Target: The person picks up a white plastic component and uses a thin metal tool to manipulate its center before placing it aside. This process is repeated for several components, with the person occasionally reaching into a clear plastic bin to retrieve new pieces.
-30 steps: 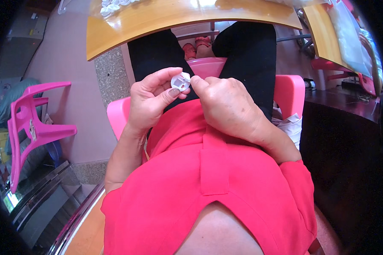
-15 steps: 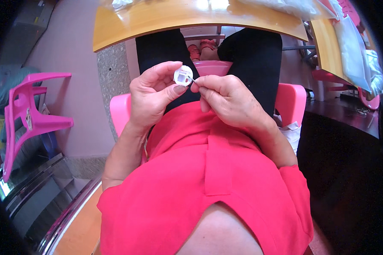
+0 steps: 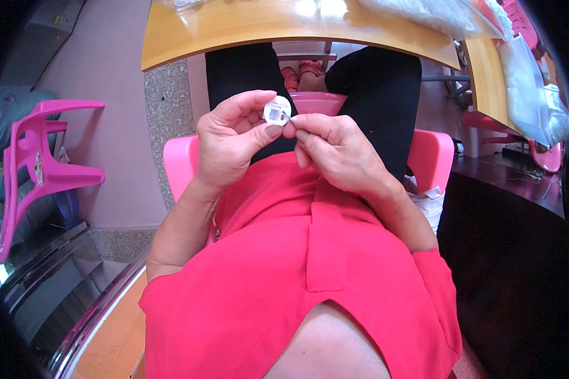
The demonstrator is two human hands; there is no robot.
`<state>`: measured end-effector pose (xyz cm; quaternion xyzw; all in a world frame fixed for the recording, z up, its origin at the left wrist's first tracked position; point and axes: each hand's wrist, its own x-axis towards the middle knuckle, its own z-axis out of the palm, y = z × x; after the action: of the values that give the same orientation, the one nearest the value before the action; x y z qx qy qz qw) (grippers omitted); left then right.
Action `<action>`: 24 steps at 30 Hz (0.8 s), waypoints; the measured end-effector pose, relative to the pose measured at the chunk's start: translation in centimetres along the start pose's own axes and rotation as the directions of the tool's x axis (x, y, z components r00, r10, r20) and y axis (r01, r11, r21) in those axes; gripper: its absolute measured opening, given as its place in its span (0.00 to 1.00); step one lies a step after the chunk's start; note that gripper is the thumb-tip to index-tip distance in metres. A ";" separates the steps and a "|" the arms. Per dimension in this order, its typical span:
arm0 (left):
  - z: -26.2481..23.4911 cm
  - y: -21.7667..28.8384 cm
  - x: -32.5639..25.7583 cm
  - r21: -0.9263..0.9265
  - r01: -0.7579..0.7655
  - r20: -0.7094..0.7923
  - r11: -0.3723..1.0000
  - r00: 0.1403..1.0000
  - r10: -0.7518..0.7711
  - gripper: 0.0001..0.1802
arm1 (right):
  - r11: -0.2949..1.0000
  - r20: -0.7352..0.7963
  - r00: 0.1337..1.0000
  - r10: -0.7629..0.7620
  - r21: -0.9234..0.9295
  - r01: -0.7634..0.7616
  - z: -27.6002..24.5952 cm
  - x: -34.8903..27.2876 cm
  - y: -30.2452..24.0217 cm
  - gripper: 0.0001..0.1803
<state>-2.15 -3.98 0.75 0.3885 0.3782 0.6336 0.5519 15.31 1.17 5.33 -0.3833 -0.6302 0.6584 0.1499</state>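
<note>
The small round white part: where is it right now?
In the head view the small round white part sits upper centre, pinched in the left hand with the right hand fingertips at its right edge, below the wooden table edge.

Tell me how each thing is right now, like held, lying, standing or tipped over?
Small white round part: held up, pinched between both hands.
Left hand: closed on the part, thumb pressing near it.
Right hand: fingertips pinching the part's edge.
Pink chair on the left: tipped on its side.
Clear plastic bags: lying on the wooden table.
Pink seat: upright, under the person.
</note>
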 end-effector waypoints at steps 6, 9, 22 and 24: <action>-0.1 0.0 -0.1 0.010 -0.006 0.009 1.000 1.000 0.006 0.21 | 0.991 -0.024 0.994 -0.107 -0.086 0.105 0.4 0.0 0.9 0.09; -0.2 -0.1 -0.1 0.013 0.009 0.019 1.000 1.000 -0.009 0.20 | 0.974 -0.040 0.983 -0.177 -0.153 0.170 0.5 0.0 1.2 0.09; 0.2 -0.3 -0.3 0.170 0.001 -0.007 0.985 1.000 0.000 0.19 | 0.781 -0.015 0.948 -0.319 -0.571 0.254 0.6 -0.1 1.2 0.10; 0.2 -0.3 -0.3 0.166 -0.019 -0.003 0.986 1.000 0.020 0.19 | 0.769 -0.026 0.941 -0.338 -0.585 0.260 1.0 -0.2 1.5 0.11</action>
<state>-1.84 -4.22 0.55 0.4354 0.4271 0.6062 0.5105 15.15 0.13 3.92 -0.3469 -0.8404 0.3796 0.1712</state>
